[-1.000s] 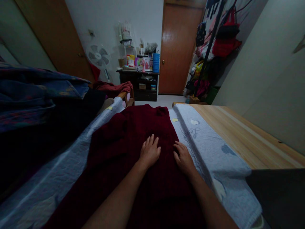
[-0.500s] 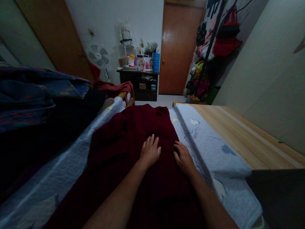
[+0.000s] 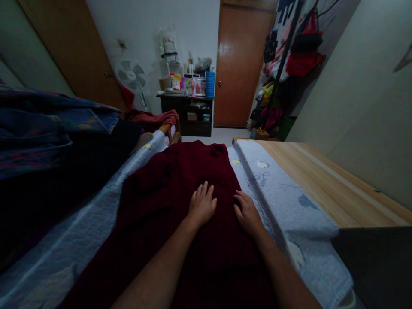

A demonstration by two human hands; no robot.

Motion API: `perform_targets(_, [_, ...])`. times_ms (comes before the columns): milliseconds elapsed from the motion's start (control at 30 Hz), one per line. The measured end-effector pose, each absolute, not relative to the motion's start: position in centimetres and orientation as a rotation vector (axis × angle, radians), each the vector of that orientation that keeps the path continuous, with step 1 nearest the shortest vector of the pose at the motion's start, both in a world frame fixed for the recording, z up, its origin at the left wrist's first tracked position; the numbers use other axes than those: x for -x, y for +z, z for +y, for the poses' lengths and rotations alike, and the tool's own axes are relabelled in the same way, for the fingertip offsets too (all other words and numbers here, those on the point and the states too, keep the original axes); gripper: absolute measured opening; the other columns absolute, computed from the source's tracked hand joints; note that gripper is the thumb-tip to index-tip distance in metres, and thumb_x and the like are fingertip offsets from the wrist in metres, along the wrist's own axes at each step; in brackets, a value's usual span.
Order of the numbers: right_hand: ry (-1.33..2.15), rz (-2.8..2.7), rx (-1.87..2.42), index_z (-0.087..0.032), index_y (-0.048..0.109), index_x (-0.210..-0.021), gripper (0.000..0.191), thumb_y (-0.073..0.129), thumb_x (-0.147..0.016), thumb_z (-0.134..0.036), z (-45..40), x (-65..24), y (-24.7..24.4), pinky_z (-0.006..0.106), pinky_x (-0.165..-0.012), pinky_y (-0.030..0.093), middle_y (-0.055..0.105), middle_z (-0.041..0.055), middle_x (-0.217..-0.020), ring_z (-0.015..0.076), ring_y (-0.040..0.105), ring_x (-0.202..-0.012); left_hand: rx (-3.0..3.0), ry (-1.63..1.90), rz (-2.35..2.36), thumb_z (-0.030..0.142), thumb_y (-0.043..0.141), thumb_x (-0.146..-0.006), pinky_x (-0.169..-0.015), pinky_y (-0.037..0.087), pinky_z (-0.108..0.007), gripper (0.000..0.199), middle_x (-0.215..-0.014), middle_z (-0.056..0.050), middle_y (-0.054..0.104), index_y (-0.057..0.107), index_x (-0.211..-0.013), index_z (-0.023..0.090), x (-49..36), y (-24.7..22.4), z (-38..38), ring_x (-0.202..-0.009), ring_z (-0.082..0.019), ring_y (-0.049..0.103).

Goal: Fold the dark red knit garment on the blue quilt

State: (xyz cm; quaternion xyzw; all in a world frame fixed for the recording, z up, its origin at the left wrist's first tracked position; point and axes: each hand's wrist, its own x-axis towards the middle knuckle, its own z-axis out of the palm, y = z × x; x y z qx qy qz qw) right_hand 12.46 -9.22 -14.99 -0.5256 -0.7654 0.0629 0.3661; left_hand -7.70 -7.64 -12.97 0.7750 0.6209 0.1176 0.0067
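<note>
A dark red garment [image 3: 196,163] lies spread over a light blue quilted bed cover [image 3: 280,184]. My left hand [image 3: 202,204] rests flat on the middle of the garment, its fingers spread and pointing away from me. At the garment's right edge lies my right hand [image 3: 247,211], fingers slightly bent and apart, the fingertips touching the cloth. Neither hand grips anything. To the left, the garment shows folds, and its near end runs out of view below my forearms.
Dark clothing and a blue denim piece [image 3: 58,116] are heaped at the left. A wooden board [image 3: 322,180] borders the bed on the right. Farther back stand a fan [image 3: 131,75], a black cabinet [image 3: 186,116], a door [image 3: 240,64] and hanging bags [image 3: 304,51].
</note>
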Motion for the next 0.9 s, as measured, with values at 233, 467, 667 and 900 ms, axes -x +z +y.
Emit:
perform_targets(233, [0.157, -1.976, 1.351, -0.015, 0.062, -0.113, 0.031, 0.048, -0.085, -0.018, -9.32, -12.40, -14.92, 0.048, -0.107, 0.039, 0.057, 0.0141, -0.127, 0.0252, 0.049, -0.122, -2.433, 0.375, 1.945, 0.037, 0.040, -0.093, -0.109, 0.032, -0.043, 0.053, -0.153, -0.013, 0.031, 0.037, -0.143, 0.018, 7.75, -12.98, -7.72, -0.137, -0.029, 0.034])
perform_targets(467, [0.168, -1.974, 1.353, -0.017, 0.062, -0.113, 0.032, 0.048, -0.084, -0.018, -9.31, -12.39, -14.81, 0.050, -0.106, 0.040, 0.057, 0.0135, -0.127, 0.0255, 0.049, -0.122, -2.433, 0.390, 1.940, 0.037, 0.039, -0.093, -0.109, 0.031, -0.045, 0.053, -0.153, -0.013, 0.031, 0.037, -0.143, 0.019, 7.71, -13.04, -7.66, -0.138, -0.029, 0.033])
perform_targets(667, [0.165, -1.980, 1.355, -0.015, 0.062, -0.113, 0.032, 0.048, -0.085, -0.018, -9.31, -12.41, -14.79, 0.049, -0.107, 0.039, 0.057, 0.0146, -0.128, 0.0256, 0.049, -0.122, -2.426, 0.372, 1.939, 0.037, 0.039, -0.093, -0.109, 0.032, -0.043, 0.054, -0.154, -0.013, 0.030, 0.037, -0.143, 0.018, 7.75, -13.01, -7.63, -0.138, -0.029, 0.033])
perform_targets(900, [0.158, -1.994, 1.355, -0.013, 0.061, -0.114, 0.033, 0.047, -0.085, -0.019, -9.34, -12.42, -14.78, 0.049, -0.107, 0.039, 0.057, 0.0157, -0.128, 0.0260, 0.049, -0.122, -2.435, 0.367, 1.941, 0.037, 0.039, -0.094, -0.109, 0.032, -0.043, 0.053, -0.153, -0.013, 0.031, 0.038, -0.142, 0.017, 7.70, -12.74, -7.77, -0.138, -0.029, 0.033])
